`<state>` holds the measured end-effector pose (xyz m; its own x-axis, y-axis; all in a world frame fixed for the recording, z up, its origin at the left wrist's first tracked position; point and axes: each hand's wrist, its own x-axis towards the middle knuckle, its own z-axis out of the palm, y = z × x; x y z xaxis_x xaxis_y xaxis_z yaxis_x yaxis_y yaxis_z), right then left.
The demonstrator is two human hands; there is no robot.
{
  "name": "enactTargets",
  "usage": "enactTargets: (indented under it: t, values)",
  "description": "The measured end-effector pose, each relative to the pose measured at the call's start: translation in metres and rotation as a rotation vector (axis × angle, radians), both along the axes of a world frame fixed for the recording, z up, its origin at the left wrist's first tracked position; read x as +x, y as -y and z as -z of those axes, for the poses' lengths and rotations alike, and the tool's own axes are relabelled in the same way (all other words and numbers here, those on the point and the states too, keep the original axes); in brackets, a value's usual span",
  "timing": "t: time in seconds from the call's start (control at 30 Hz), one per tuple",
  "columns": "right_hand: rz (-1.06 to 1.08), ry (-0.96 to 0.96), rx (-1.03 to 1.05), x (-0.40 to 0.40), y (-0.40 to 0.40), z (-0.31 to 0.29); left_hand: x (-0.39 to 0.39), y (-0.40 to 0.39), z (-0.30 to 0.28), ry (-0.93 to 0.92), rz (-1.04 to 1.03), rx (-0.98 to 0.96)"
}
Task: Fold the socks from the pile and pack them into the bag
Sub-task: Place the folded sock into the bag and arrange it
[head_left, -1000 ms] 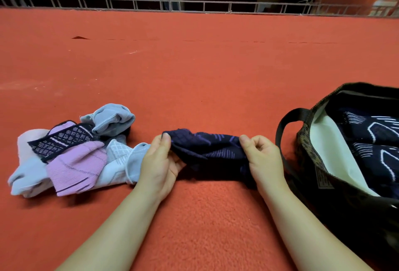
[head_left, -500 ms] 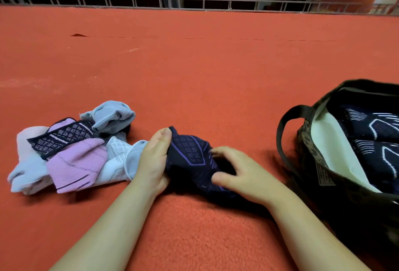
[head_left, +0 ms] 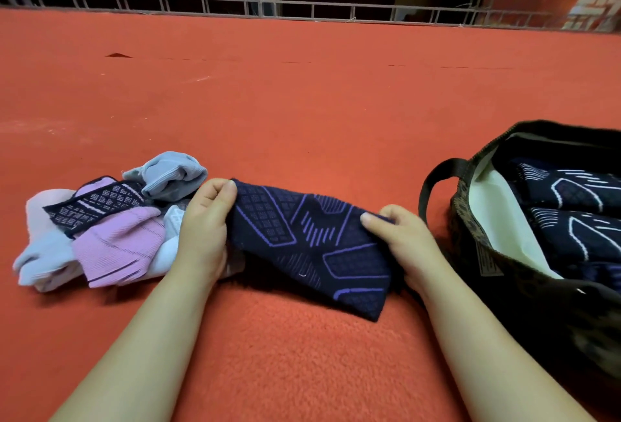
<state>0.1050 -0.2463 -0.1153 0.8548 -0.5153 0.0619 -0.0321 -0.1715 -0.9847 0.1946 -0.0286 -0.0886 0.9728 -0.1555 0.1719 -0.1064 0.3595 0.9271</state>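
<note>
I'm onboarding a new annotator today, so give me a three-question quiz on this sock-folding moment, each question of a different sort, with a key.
1. True or false: the navy sock is already inside the bag.
2. Which hands hold the navy sock? A) the left hand only B) the right hand only C) both hands
3. Fill in: the pile of socks lies on the person's ____ side, the bag on the other.

Key
1. False. It is held out between the hands above the red carpet, left of the bag.
2. C. Each hand pinches one end of it.
3. Left. The bag, on the right, is open and shows dark patterned socks inside.
</note>
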Motion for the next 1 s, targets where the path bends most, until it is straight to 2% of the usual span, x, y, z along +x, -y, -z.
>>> enactTargets:
  t: [0.03,0.1,0.13,0.2,0.27,0.33,0.4,0.47,0.6,0.63,0.73,0.83,0.9,1.0]
  values:
    - [0.021,0.038,0.144,-0.002,0.003,-0.002,0.000,-0.002,0.000,-0.053,0.012,-0.033]
    - [-0.029,-0.026,0.200,-0.008,0.013,-0.007,0.000,-0.006,0.001,-0.130,0.067,0.060]
    - [-0.128,-0.115,0.188,-0.014,0.017,-0.012,0.000,-0.008,0.001,-0.137,0.116,0.204]
    - [-0.465,-0.368,0.164,-0.029,0.024,-0.023,-0.001,-0.010,0.003,-0.110,0.245,0.550]
    - [-0.679,-0.584,0.068,-0.038,0.023,-0.031,0.000,-0.009,0.008,-0.047,0.317,0.775]
    - [-0.586,-0.671,0.009,-0.033,0.016,-0.029,0.005,-0.006,0.012,0.030,0.266,0.903]
    - [-0.467,-0.631,-0.095,-0.022,0.007,-0.022,0.009,-0.005,0.016,0.124,0.176,1.046]
    - [-0.478,-0.598,-0.198,-0.017,0.003,-0.016,0.008,-0.003,0.020,0.220,0.085,1.165]
    - [-0.808,-0.729,-0.064,-0.033,0.013,-0.023,0.001,-0.002,0.018,0.268,0.019,1.187]
    - [-0.825,-0.745,-0.057,-0.035,0.012,-0.024,0.000,-0.001,0.018,0.256,0.028,1.208]
    - [-0.549,-0.653,-0.118,-0.017,0.002,-0.019,-0.001,0.000,0.018,0.254,0.062,1.334]
    - [-0.360,-0.538,-0.031,0.017,-0.016,-0.014,-0.002,0.005,0.022,0.347,0.093,1.454]
    - [-0.325,-0.516,-0.088,0.036,-0.029,-0.017,0.000,0.004,0.021,0.338,0.119,1.414]
    - [-0.373,-0.480,-0.166,0.053,-0.042,-0.022,0.001,-0.002,0.021,0.218,0.154,1.232]
